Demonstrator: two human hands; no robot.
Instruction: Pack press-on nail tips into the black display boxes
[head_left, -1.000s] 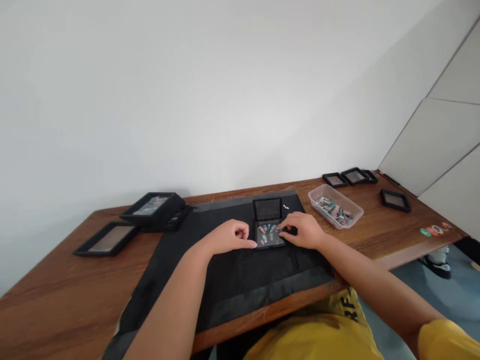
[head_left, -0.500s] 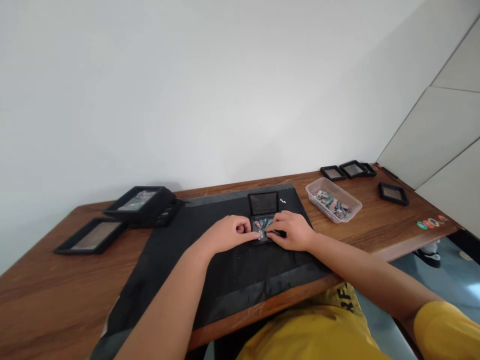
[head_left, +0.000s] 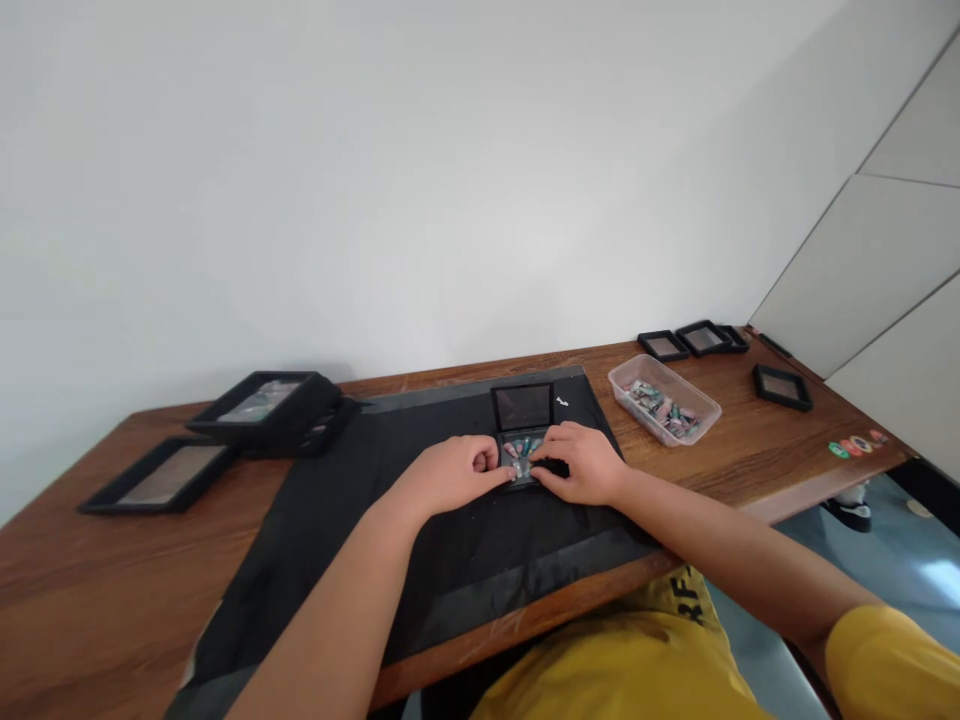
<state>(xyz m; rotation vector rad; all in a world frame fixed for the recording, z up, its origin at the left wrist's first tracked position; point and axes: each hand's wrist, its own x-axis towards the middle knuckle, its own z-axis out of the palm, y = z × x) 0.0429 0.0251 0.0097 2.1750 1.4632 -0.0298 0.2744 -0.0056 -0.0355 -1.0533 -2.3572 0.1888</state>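
Black case (head_left: 523,418) has mat (head_left: 382,450) room leftward, fingers (head_left: 541,447) over both side edges.

The right hand (head_left: 581,465) now reaches over the middle of the open black case (head_left: 523,407); one second ago its fingertips were at the right side of the case. It now obscures the right part of the case interior, where small coloured pieces (head_left: 517,450) were visible. The left hand (head_left: 452,472) has moved its thumb from the front left corner of the case to a position over the interior. Above the case, the gap between both hands' fingertips is narrower.
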